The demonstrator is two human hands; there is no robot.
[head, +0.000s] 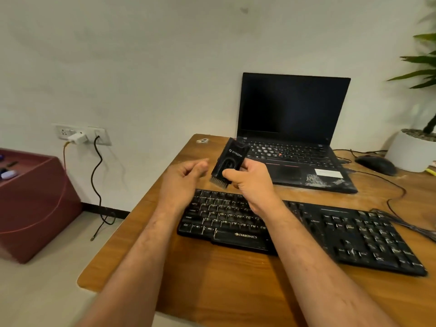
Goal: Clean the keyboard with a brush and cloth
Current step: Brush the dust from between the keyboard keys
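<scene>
fingers (230, 173) of the right hand (250, 180) curl round the lower part of the brush (230, 160), thumb across its face, holding it above the far edge of the keyboard (295, 230) with the short bristles pointing down toward the keys. the left hand (186, 175) hangs just beside the brush, to its left, fingers loosely bent and gripping nothing, thumb lying against the forefinger. both forearms reach forward over the keyboard's near edge, wrists raised so neither hand touches the keys. the keyboard lies flat on the wooden desk (212, 279), in front of an open laptop (292, 128) with a dark screen. pale specks show among the keys, so brushing looks barely begun, if at all; the bristles are not in contact. no cloth shows anywhere around the keyboard, so the wiping step seems wholly ahead.
</scene>
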